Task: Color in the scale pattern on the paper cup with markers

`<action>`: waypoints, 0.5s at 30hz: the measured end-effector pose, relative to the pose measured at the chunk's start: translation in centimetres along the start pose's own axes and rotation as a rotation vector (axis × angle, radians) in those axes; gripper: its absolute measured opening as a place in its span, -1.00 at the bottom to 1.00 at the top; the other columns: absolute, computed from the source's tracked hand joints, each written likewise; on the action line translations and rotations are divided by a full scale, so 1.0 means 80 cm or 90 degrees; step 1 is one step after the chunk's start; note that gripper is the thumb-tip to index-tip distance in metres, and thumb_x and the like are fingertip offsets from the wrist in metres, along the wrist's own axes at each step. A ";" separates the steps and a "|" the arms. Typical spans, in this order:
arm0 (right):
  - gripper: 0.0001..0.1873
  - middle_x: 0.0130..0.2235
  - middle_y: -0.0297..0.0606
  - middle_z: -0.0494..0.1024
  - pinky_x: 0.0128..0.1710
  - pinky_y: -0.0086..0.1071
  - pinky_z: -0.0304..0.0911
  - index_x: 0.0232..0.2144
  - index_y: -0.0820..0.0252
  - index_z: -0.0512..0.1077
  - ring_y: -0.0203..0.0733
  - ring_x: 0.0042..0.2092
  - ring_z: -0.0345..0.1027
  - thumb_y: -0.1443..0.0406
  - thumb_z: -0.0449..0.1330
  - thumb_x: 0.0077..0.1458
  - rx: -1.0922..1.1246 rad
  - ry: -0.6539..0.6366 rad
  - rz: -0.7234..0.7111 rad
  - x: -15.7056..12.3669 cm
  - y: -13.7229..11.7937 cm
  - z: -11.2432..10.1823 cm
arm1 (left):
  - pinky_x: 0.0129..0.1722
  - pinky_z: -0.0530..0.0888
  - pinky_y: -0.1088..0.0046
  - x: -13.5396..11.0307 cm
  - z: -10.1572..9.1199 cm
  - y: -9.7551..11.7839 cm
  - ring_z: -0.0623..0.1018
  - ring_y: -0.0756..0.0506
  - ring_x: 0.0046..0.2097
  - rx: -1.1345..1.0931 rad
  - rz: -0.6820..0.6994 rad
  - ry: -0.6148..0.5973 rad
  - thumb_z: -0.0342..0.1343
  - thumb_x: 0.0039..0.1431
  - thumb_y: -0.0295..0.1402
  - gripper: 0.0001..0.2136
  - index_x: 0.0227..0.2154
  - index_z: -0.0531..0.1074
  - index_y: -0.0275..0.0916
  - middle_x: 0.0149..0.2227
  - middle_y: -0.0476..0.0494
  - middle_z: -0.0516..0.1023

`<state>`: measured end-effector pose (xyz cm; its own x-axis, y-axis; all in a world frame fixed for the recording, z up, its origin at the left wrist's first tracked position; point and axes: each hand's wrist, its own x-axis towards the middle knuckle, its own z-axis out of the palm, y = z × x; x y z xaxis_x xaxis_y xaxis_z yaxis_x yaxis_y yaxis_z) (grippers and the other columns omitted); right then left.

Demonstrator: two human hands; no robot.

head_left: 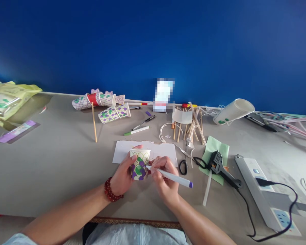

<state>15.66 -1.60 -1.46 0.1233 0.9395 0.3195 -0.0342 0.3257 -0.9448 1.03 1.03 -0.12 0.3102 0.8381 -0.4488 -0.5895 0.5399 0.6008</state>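
My left hand (123,175) is wrapped round a small paper cup (139,164) that stands upside down on the grey table (53,163). The cup bears a scale pattern, partly filled in green and purple. My right hand (163,177) pinches a white marker (172,177) with a purple end cap. The marker's tip touches the cup's lower right side. A red bead bracelet (109,190) sits on my left wrist. Under the cup lies a white sheet of paper (163,151).
Several decorated cups (102,105) lie at the back with a wooden stick (94,122). Pens (137,130), wooden sticks (191,127), scissors (186,165), a glue gun (220,166) on green paper, a power strip (265,194) and a tipped white cup (233,110) lie to the right.
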 end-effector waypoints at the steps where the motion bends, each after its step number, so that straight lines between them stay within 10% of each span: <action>1: -0.79 -0.50 -0.39 0.37 -0.34 -0.27 0.31 -0.41 0.08 0.34 -0.22 -0.44 0.26 0.22 0.18 0.30 -0.003 0.000 -0.001 0.000 0.000 0.000 | -0.15 0.58 0.29 0.000 0.000 0.000 0.69 -0.24 -0.09 0.001 -0.001 0.002 0.34 0.14 -0.17 -0.34 0.29 0.34 -0.15 -0.11 -0.20 0.70; 15: -0.80 -0.50 -0.39 0.36 -0.39 -0.31 0.24 -0.40 0.09 0.36 -0.22 -0.44 0.24 0.23 0.18 0.31 0.022 -0.036 -0.002 0.000 -0.002 0.000 | -0.17 0.58 0.33 0.000 -0.001 0.000 0.69 -0.23 -0.08 0.007 -0.009 0.002 0.35 0.14 -0.15 -0.28 0.34 0.28 -0.16 -0.13 -0.19 0.71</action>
<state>15.64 -1.65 -1.35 0.0679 0.9428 0.3262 -0.0679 0.3306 -0.9413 0.98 1.03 -0.19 0.3155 0.8303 -0.4594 -0.5768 0.5522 0.6020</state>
